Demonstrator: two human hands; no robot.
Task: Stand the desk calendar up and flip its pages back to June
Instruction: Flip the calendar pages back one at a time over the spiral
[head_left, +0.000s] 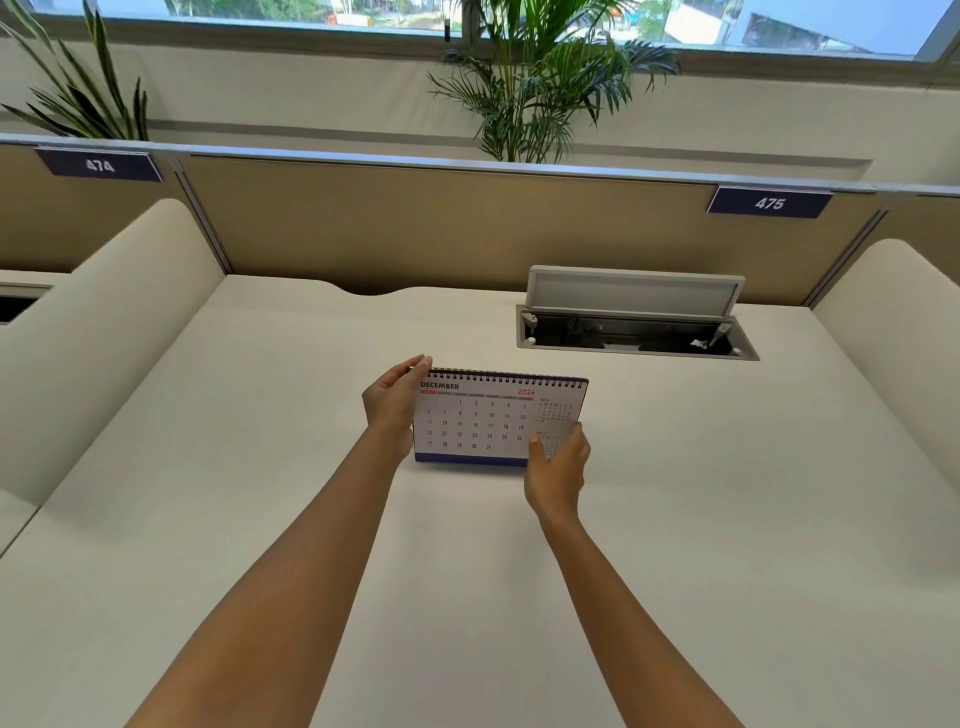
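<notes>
The desk calendar (480, 421) stands upright on the white desk (311, 519), spiral binding on top, its front page reading DECEMBER 2026. My left hand (395, 402) is against its left edge, fingers reaching up to the top corner by the spiral. My right hand (558, 462) pinches the lower right corner of the front page, thumb on the page face. The blue base strip of the calendar shows along its bottom edge.
An open cable hatch (636, 325) with its lid raised sits in the desk behind and to the right of the calendar. A tan partition (441, 223) with tags 474 and 475 closes the back. Rounded side dividers (104, 332) flank the desk. Potted palms stand beyond.
</notes>
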